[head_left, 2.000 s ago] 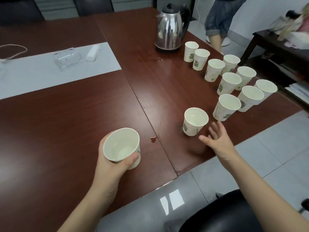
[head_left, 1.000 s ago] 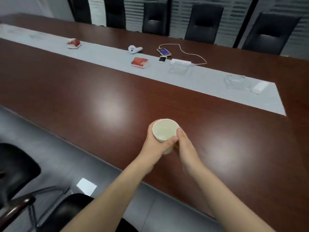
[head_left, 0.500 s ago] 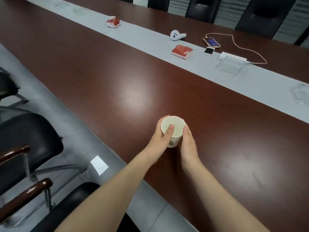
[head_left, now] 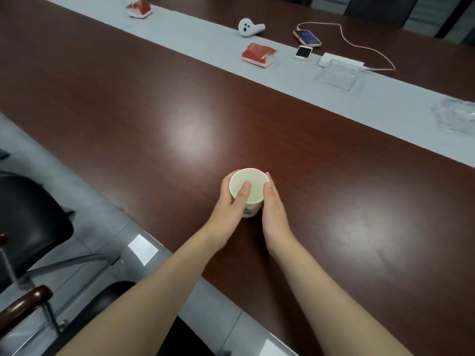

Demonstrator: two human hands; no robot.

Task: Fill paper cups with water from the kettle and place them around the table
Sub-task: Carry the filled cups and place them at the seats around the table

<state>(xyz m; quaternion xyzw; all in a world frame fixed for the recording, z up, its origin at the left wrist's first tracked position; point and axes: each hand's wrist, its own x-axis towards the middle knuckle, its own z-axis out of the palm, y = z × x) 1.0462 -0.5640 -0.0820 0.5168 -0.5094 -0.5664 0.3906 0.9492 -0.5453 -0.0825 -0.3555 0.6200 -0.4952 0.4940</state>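
On the table (head_left: 154,104), left hand (head_left: 230,204) and right hand (head_left: 273,209) clasp a paper cup (head_left: 248,192), seemingly holding water.

Dim, soft picture; overhead glare patches on the table (head_left: 180,132), edges bowed.

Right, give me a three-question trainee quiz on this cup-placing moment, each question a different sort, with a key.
1. True or false: the paper cup is gripped by the left hand alone.
2. Multiple choice: the cup is nearest which part of the table? A) the edge by the black chair B) the grey runner C) beside the charging phone
3. Fill in: the white controller and the red box both lie on the grey ____.

Key
1. False: the right hand cups the other side.
2. A
3. runner
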